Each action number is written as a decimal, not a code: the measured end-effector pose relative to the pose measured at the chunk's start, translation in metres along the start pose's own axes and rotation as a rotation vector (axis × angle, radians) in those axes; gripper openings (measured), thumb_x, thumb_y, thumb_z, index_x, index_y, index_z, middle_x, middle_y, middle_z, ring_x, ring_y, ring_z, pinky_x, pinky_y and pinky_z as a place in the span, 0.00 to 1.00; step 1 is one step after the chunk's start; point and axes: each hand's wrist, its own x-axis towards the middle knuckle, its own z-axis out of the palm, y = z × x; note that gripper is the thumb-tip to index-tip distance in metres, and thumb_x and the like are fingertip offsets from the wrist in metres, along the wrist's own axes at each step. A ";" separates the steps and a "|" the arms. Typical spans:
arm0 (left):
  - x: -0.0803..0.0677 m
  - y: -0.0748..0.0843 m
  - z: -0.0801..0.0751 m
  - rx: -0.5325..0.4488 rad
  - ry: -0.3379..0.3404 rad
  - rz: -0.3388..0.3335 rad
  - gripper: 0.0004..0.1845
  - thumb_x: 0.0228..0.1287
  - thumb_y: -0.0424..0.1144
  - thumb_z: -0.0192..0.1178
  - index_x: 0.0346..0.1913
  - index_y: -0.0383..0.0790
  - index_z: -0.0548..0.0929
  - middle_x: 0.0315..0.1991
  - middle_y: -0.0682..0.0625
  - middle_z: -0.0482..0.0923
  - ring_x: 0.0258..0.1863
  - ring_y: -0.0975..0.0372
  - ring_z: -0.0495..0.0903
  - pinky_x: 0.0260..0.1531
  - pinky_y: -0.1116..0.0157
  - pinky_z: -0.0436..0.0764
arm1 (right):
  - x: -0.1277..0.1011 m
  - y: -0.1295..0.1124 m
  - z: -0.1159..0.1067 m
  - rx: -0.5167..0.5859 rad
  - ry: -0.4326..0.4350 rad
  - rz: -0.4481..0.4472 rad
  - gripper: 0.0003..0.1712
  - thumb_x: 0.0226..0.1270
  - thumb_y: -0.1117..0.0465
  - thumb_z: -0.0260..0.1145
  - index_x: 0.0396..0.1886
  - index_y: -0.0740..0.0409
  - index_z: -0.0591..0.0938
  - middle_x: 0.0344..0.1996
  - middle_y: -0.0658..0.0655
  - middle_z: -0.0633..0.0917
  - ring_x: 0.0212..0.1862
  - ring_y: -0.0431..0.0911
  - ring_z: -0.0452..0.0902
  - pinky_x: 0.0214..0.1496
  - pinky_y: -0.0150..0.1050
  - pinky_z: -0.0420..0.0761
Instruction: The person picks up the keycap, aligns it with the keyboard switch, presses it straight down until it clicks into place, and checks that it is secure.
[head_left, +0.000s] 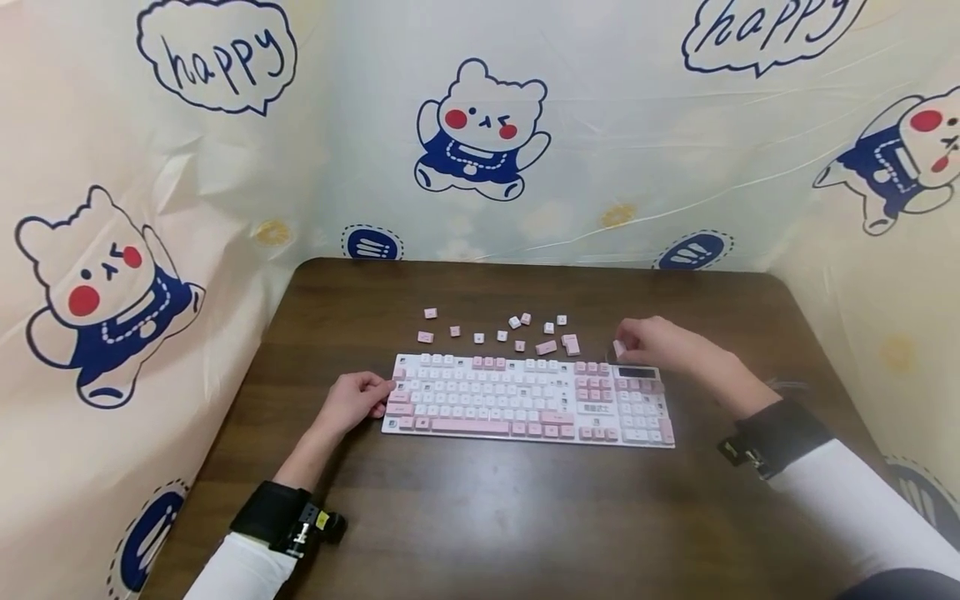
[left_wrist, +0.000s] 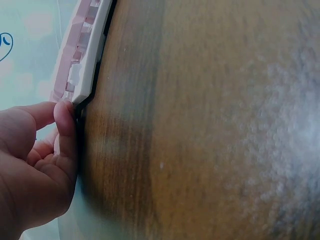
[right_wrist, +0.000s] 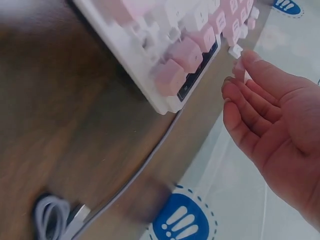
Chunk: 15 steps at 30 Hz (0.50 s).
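A white and pink keyboard (head_left: 480,426) lies flat on the brown table. At its left end, my left hand (head_left: 352,400) holds the edge; in the left wrist view, thumb and forefinger meet at the keyboard's corner. My right hand (head_left: 663,343) is just beyond the far right corner and pinches a pink keycap (right_wrist: 239,71) between thumb and fingertips. Several loose white and pink keycaps (head_left: 546,347) are scattered behind the keyboard. Bare switches (right_wrist: 148,42) show among the number pad keys in the right wrist view, near the dark display strip (right_wrist: 200,67).
A grey cable (right_wrist: 155,150) runs from the keyboard's back edge to a coil (right_wrist: 51,215) with a plug on the tabletop. A printed cloth (head_left: 337,150) with bear drawings hangs around the back and sides of the table (head_left: 480,517).
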 end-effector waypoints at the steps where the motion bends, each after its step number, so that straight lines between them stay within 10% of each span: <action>1: 0.000 0.000 0.000 0.003 -0.001 0.001 0.17 0.76 0.46 0.62 0.47 0.31 0.85 0.28 0.48 0.82 0.28 0.58 0.81 0.33 0.67 0.79 | -0.006 -0.001 0.000 0.005 -0.005 0.001 0.19 0.70 0.58 0.74 0.55 0.61 0.83 0.35 0.51 0.85 0.38 0.46 0.81 0.43 0.42 0.82; 15: 0.000 0.000 0.001 0.007 0.013 -0.005 0.18 0.76 0.47 0.62 0.47 0.31 0.85 0.28 0.49 0.82 0.27 0.61 0.81 0.32 0.67 0.80 | -0.064 0.006 0.012 0.020 -0.011 0.059 0.14 0.69 0.58 0.75 0.49 0.56 0.83 0.33 0.49 0.84 0.35 0.44 0.78 0.39 0.41 0.80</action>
